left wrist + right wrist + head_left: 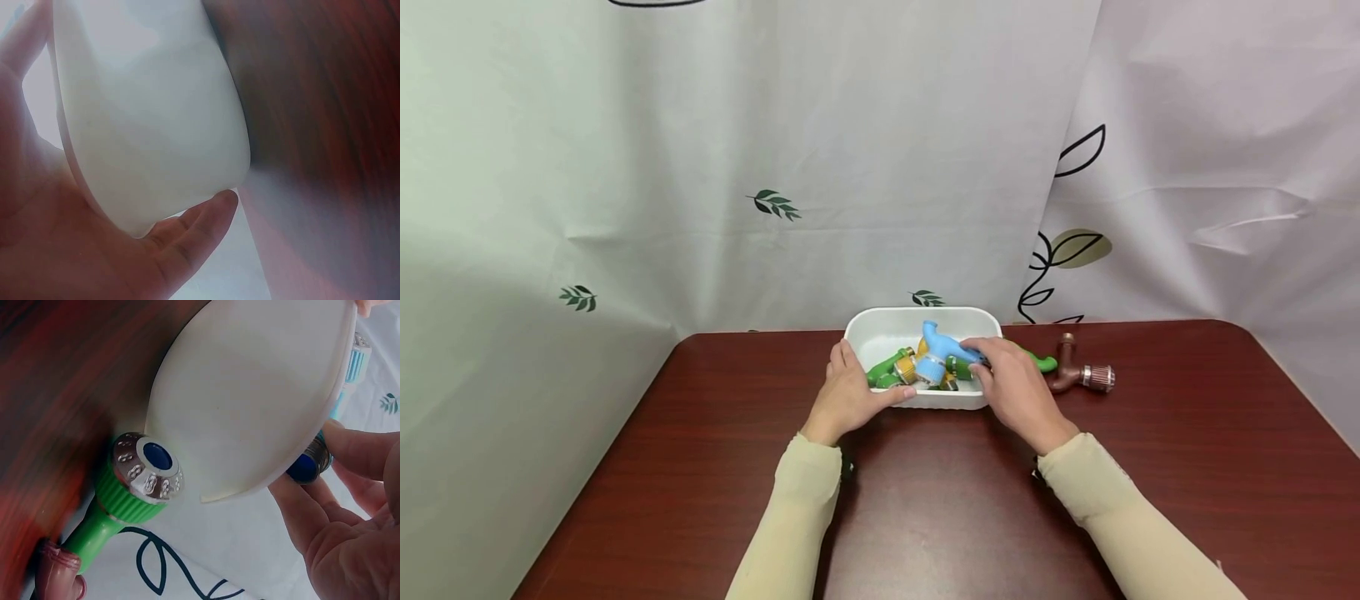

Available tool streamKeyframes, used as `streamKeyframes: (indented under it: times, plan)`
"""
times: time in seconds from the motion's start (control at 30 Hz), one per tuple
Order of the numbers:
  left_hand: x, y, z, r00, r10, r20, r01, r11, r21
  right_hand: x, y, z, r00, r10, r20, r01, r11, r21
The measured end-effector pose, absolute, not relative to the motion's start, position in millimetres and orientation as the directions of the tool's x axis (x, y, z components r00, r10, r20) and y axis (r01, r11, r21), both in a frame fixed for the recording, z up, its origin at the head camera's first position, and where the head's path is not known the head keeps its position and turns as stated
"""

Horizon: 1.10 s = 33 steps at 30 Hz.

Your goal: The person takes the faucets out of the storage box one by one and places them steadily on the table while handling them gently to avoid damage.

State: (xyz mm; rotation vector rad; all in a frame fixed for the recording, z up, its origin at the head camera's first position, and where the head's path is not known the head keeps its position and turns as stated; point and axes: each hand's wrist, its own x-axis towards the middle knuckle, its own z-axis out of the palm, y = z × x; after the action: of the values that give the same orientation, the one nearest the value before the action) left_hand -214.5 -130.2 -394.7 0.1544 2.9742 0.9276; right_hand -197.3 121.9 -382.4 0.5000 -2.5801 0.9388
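A white plastic bin [917, 400] stands on the table with several green, yellow and blue pieces in it. My left hand [846, 396] holds the bin's left end, thumb along the front rim and fingers around the side, as the left wrist view [206, 234] of the fingers confirms. My right hand [1015, 383] pinches a blue faucet-shaped piece [931, 367] with a ribbed collar, lying over the other pieces. In the right wrist view, thumb and fingers grip its threaded end [315, 459] just above the bin rim.
Right of the bin lie a brown faucet-shaped piece [1071, 375] and a green one [1041, 363]. The green one's ribbed knob [134, 478] stands close to the bin's side. A white curtain [880, 167] hangs behind the dark red table [925, 500].
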Motion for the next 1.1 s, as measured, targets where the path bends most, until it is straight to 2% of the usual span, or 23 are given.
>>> streamKeyframes:
  times: [1.1]
  plan:
    - [-214,-129,-394,-0.995,0.097,-0.003,0.079,0.827,0.556,-180,163,-376,-0.852,-0.132,0.506,-0.425,0.738,-0.524]
